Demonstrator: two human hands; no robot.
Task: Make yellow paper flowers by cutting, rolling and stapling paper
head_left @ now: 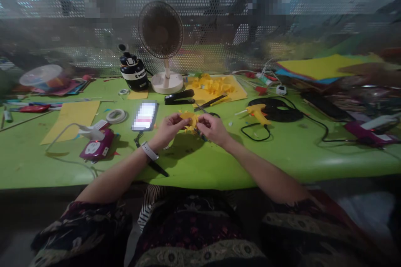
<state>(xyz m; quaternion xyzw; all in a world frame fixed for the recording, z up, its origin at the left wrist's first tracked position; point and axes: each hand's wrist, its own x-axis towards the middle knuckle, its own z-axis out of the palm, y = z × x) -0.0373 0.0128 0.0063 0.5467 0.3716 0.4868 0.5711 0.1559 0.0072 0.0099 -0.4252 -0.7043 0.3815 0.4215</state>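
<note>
My left hand (169, 131), with a pale watch (149, 151) on its wrist, pinches a yellow paper piece with a jagged edge (188, 116) between thumb and fingers. From the other side, my right hand (214, 129) has its fingertips closed on the same piece. A thin stick-like thing (199, 107) pokes out above the right fingers; whether they hold it, I cannot make out. Below the hands lies something small and multicoloured, partly hidden. Just beyond are a black stapler (179, 97) and a heap of cut yellow paper pieces (214, 84).
A phone (144, 116), tape roll (116, 116) and purple power socket (97, 145) lie to the left. Behind stand a black bottle (134, 73) and a fan (161, 31). On the right are a yellow glue gun (258, 113) with its cord and stacked coloured sheets (316, 68).
</note>
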